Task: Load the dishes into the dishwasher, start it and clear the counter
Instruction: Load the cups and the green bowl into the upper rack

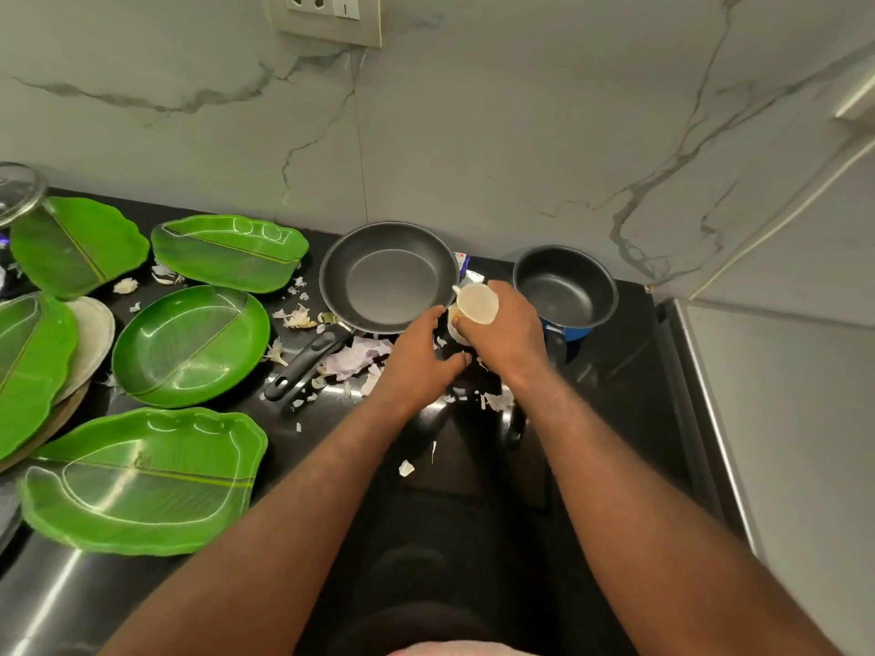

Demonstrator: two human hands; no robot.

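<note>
Right hand (502, 338) grips cream cup (476, 303) | left hand (416, 362) relaxed, fingers straight, above onion peels (355, 359) | frying pan (388, 277) at cup's 9 o'clock | black desk (615, 395)

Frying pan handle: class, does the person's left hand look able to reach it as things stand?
Probably yes. The left hand sits just right of the frying pan handle, with only loose peels between them.

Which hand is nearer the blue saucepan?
Right. The right hand, gripping a cream cup, is just left of the saucepan; the left hand is further left, by the frying pan.
</note>
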